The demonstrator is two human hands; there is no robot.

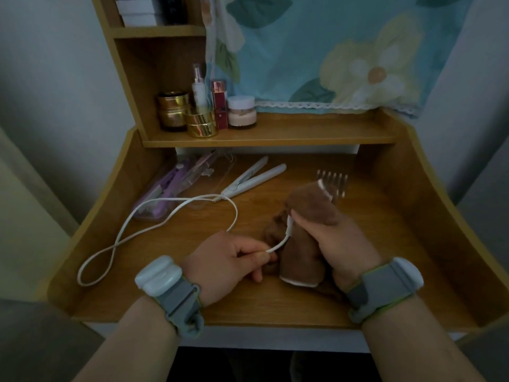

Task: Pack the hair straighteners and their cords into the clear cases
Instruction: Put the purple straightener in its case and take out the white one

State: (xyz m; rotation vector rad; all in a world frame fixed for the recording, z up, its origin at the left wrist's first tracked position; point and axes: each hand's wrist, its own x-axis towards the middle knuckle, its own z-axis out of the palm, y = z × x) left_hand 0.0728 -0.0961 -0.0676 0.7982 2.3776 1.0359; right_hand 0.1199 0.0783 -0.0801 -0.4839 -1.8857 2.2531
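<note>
Left fingers: your left hand [234,260] pinches the white cord [176,210] between thumb and curled fingertips, right at the cord's near end.
Right fingers: your right hand [330,244] is wrapped round a brown cloth [305,260], thumb pressing the cord's plug end against it (it looks like you are wiping the cord, though that is a judgement).
Cord: from your left fingertips it arcs up to your right thumb, and its long part loops away behind and left of your left hand, crosses itself once on the desk [275,304], then runs back towards the straightener beyond your fingers.
White straightener: the white hair straightener [253,179] lies loose on the desk, well beyond both hands, arms slightly parted, not in any case.
Cases: further left of your left fingers, a clear case [165,194] holds a purple straightener [168,188], with a pink one just behind it; whether the lids are shut you cannot tell from here.
Beyond the right hand: a comb [333,183] peeks out just past the cloth.
Shelf: cosmetic jars and bottles [203,108] stand well behind everything.
Done so far: two straighteners seem already boxed.
Left to do: coil this white cord, lay it and the white straightener in a case (an open clear case seems to lie beside it), then close it.
</note>
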